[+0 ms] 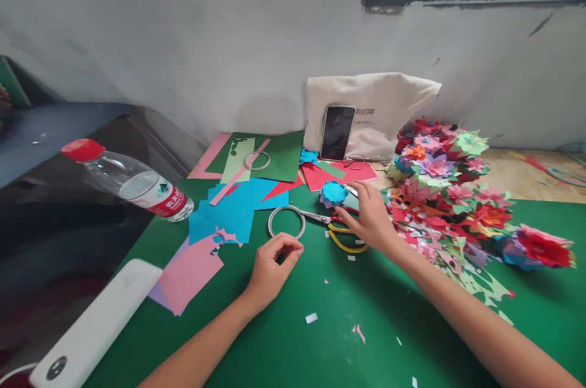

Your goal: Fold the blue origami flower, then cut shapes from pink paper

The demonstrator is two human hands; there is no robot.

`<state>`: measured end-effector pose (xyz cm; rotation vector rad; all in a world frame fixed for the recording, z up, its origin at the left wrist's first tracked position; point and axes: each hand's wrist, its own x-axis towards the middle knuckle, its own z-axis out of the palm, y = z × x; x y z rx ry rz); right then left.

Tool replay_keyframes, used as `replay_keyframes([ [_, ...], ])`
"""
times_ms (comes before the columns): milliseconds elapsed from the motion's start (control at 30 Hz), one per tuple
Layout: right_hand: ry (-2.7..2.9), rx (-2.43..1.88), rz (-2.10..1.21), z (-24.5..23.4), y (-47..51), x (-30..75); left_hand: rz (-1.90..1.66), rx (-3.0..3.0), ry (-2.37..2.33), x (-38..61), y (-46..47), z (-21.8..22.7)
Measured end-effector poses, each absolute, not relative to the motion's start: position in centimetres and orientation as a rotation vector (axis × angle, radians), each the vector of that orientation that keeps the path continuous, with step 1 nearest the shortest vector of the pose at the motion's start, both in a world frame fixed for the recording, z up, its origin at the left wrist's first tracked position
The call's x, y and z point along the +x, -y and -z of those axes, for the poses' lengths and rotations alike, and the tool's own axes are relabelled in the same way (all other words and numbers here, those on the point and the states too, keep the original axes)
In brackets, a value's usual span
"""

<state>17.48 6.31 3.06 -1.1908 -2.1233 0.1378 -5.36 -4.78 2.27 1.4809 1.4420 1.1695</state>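
Observation:
My left hand [274, 269] is closed, its thumb and fingertips pinched together above the green tabletop; what they hold, if anything, is too small to make out. Just beyond it lies a white roll of tape [270, 228]. My right hand [376, 222] has its thumb and fingers apart, close to a blue paper flower [334, 193] with purple paper under it. Below that hand, scissors [347, 247] with red and yellow handles lie on the table, blades pointing left. Part of the handles is hidden by the hand.
Blue paper sheets [231, 208] and pink paper [195, 272] lie left. A water bottle [137, 183] and a white oblong device [98, 321] stand near the left edge. A phone [337, 132] leans on a cloth bag [389, 95]. Paper flowers [434, 165] and scraps are heaped right.

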Motion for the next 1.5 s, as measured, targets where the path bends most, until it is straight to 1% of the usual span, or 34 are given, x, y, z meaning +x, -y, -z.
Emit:
replay_keyframes([
  [100, 2.129, -1.165, -0.229, -3.9, -2.7, 17.2, -1.141, 1.456, -1.429, -5.6, 4.8, -2.3],
  [233, 2.315, -1.016, -0.581, -3.9, 2.2, 16.0, -1.086, 1.424, -1.415, -5.8, 4.6, -2.5],
  [300, 2.388, -0.947, -0.699, -3.5, 3.7, 15.5, -1.058, 1.418, -1.412, -5.8, 4.6, -2.6],
  [433, 2.468, -0.879, -0.767, -2.8, 4.6, 15.4, -1.005, 1.433, -1.397, -5.9, 4.6, -2.6],
  [633, 2.542, -0.771, -0.805, -3.0, 5.1, 15.6, -0.974, 1.473, -1.377, -6.1, 4.8, -2.6],
  [867, 2.55, -0.739, -0.766, -2.3, 6.3, 15.1, -0.998, 1.484, -1.369, -6.5, 4.9, -2.4],
  [1233, 2.533, -0.722, -0.682, -2.3, 6.2, 15.0, -1.042, 1.387, -1.376, -7.0, 4.8, -3.0],
  [1500, 2.584, -0.718, -0.549, -2.0, 6.4, 15.2, -1.053, 1.293, -1.377, -7.0, 4.9, -2.7],
])
